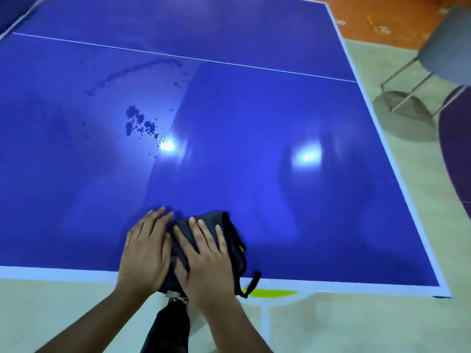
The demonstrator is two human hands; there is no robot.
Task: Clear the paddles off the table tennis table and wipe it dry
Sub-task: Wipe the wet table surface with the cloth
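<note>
Our right hand (204, 261) lies flat, palm down, on a dark folded cloth (233, 233), fingers straight and a little spread, pressing it to the bench (280, 110) without gripping it. Our left hand (144, 253) lies just beside it, also flat with straight fingers. Its fingertips rest on the bare blue top and its inner edge touches the cloth's left side, and it holds nothing. The cloth sits under and just right of the right hand, at the bench's near edge. A small yellow tag (242, 248) shows on the side away from the left hand, and a dark strap loop (252, 284) hangs over the white border by the right wrist. Between our wrists a dark strip (170, 327) drops below the edge; we cannot tell whether it belongs to the cloth. Well ahead of the left hand's fingertips, a cluster of water drops (139, 123) sits on the top, apart from the cloth. Farther ahead is a faint wet streak (132, 72), just short of the white line (178, 56). Two light glares (305, 156) shine ahead of the hands. Far ahead and to the right of the right hand, off the bench, a grey stool (446, 47) stands on the floor (356, 327).
</note>
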